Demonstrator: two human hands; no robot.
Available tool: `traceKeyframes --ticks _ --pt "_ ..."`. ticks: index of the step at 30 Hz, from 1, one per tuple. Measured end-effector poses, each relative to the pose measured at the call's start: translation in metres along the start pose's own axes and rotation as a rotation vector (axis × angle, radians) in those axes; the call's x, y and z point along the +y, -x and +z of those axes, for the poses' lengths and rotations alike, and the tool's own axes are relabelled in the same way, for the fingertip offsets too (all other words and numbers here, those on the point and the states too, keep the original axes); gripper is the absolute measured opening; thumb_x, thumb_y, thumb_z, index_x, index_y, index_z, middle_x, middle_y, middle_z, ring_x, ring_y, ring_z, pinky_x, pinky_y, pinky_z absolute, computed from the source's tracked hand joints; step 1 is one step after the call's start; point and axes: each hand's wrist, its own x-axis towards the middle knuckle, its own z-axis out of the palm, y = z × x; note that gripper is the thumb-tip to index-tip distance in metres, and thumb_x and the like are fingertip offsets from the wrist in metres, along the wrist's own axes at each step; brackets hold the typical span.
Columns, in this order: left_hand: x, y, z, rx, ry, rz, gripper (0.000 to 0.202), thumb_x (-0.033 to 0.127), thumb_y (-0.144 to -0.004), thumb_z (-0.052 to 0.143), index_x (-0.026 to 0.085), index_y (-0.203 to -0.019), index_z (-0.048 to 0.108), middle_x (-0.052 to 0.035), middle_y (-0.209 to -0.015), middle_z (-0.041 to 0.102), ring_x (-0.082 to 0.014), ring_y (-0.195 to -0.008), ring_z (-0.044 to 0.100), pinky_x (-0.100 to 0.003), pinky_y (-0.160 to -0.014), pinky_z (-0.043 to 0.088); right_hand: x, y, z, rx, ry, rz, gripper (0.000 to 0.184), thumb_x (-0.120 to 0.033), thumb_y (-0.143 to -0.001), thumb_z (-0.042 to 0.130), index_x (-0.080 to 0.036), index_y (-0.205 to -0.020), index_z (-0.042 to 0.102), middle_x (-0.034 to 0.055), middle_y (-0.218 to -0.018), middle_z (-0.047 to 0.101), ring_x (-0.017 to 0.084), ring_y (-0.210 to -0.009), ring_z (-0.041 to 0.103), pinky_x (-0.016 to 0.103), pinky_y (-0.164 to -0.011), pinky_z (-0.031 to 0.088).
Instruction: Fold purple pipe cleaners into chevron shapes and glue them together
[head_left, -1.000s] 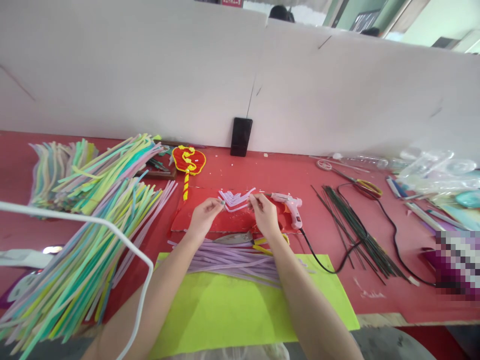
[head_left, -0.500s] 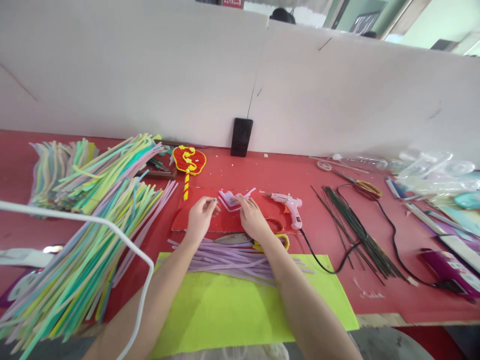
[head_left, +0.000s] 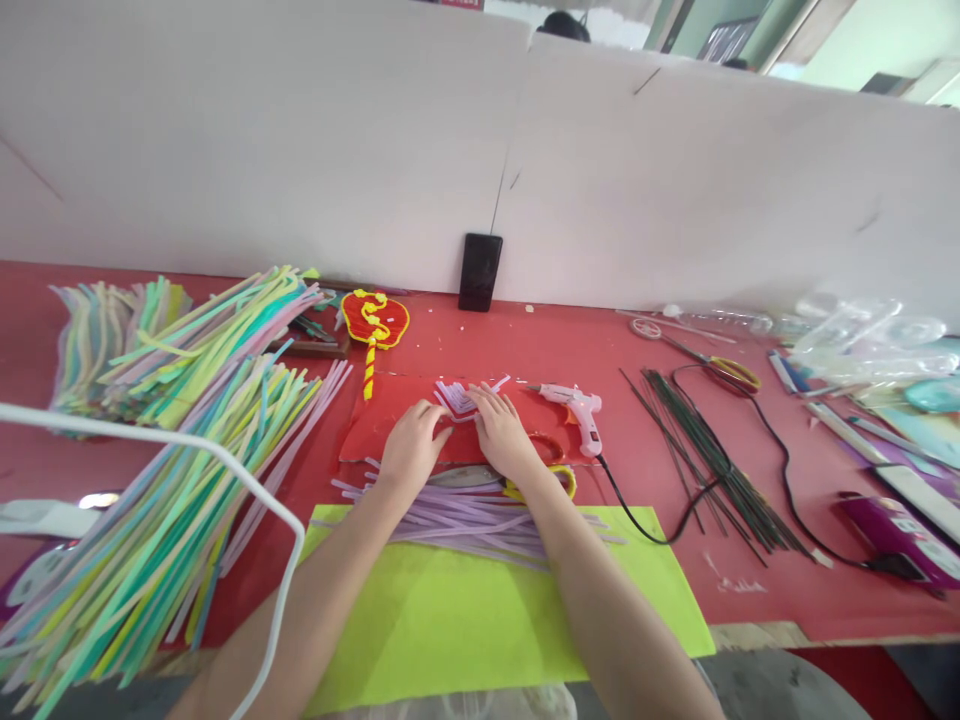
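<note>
On a red board (head_left: 367,440) lies a layered V-shaped piece of lilac pipe cleaners (head_left: 454,397). My right hand (head_left: 504,432) rests at its right side, fingers stretched out and touching it. My left hand (head_left: 411,447) is at its lower left, thumb apart from the fingers, with nothing visible between them. Whether its fingertips touch the piece I cannot tell. Below the board, loose lilac pipe cleaners (head_left: 472,525) lie across a yellow-green sheet (head_left: 480,620). Scissors with yellow handles (head_left: 566,482) lie partly under my right forearm. A pink glue gun (head_left: 577,408) is just right of the piece.
Bundles of pastel pipe cleaners (head_left: 202,480) cover the left side, crossed by a white curved rod (head_left: 217,458). A red and yellow fan shape (head_left: 375,322) and a phone (head_left: 480,272) are behind. Dark green stems (head_left: 697,460), a black cord (head_left: 784,465) and plastic packaging (head_left: 862,340) lie right.
My left hand has moved slightly right and down, its fingers going from a pinch to spread toward the lilac piece. My right hand's fingers have flattened on the piece. The view shifts slightly.
</note>
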Motion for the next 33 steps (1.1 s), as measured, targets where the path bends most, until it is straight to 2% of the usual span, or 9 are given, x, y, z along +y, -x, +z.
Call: traceKeyframes --ticks 3,8,14,21,26,30,33 --pt "0.0011 0.0001 -0.0008 -0.028 -0.025 0.005 0.017 0.018 -0.081 0.060 0.020 -0.098 0.061 -0.0055 -0.092 0.061 -0.0218 -0.090 0.061 -0.034 -0.081 0.050 -0.0004 0.0008 0.0003 -0.035 0.025 0.008 0.049 -0.009 -0.087 0.029 -0.018 -0.133 0.044 0.0092 -0.138 0.049 0.021 -0.136 0.033 0.048 -0.112 0.023" --pt "0.0013 -0.0002 -0.0001 -0.049 -0.042 0.020 0.023 0.018 -0.080 0.062 0.021 -0.102 0.060 -0.0054 -0.094 0.061 -0.0221 -0.091 0.061 -0.033 -0.082 0.049 -0.0010 0.0004 -0.0016 -0.041 0.032 -0.006 0.048 -0.008 -0.087 0.028 -0.019 -0.131 0.046 0.0099 -0.134 0.052 0.020 -0.135 0.034 0.049 -0.111 0.024" --pt "0.0020 -0.0005 -0.0015 -0.021 -0.060 0.003 0.020 0.016 -0.080 0.061 0.021 -0.100 0.060 -0.0045 -0.092 0.061 -0.0211 -0.090 0.061 -0.032 -0.080 0.049 -0.0036 -0.0002 -0.0044 -0.019 0.021 0.000 0.049 -0.006 -0.086 0.030 -0.021 -0.129 0.048 0.0088 -0.136 0.051 0.020 -0.134 0.035 0.050 -0.111 0.024" --pt "0.0015 0.0007 -0.0050 0.017 -0.074 -0.034 0.013 0.019 -0.082 0.057 0.020 -0.094 0.062 -0.0056 -0.090 0.060 -0.0221 -0.087 0.060 -0.034 -0.079 0.048 -0.0071 0.0006 -0.0050 0.005 0.016 -0.045 0.039 -0.007 -0.080 0.041 -0.023 -0.106 0.065 0.0054 -0.137 0.050 0.022 -0.134 0.036 0.049 -0.111 0.025" --pt "0.0014 0.0006 -0.0047 0.034 -0.038 -0.041 0.013 0.019 -0.083 0.055 0.020 -0.094 0.063 -0.0060 -0.090 0.060 -0.0220 -0.087 0.060 -0.034 -0.079 0.048 -0.0062 0.0000 -0.0047 0.079 -0.025 -0.056 0.034 -0.011 -0.082 0.045 -0.023 -0.106 0.067 0.0064 -0.117 0.063 0.021 -0.112 0.055 0.042 -0.104 0.037" --pt "0.0023 0.0002 -0.0049 0.046 -0.027 -0.039 0.012 0.018 -0.083 0.055 0.021 -0.092 0.063 -0.0049 -0.089 0.060 -0.0209 -0.086 0.060 -0.032 -0.079 0.048 -0.0026 -0.0022 -0.0050 0.180 -0.029 -0.016 0.025 -0.015 -0.085 0.047 -0.021 -0.098 0.068 0.0095 -0.109 0.063 0.022 -0.105 0.056 0.039 -0.096 0.044" --pt "0.0027 0.0001 -0.0050 0.046 -0.040 -0.042 0.013 0.019 -0.084 0.055 0.021 -0.093 0.063 -0.0051 -0.089 0.060 -0.0212 -0.087 0.060 -0.032 -0.079 0.048 -0.0023 -0.0019 -0.0032 0.151 0.018 -0.034 0.022 -0.020 -0.087 0.048 -0.020 -0.098 0.067 0.0107 -0.114 0.060 0.023 -0.108 0.053 0.040 -0.098 0.042"
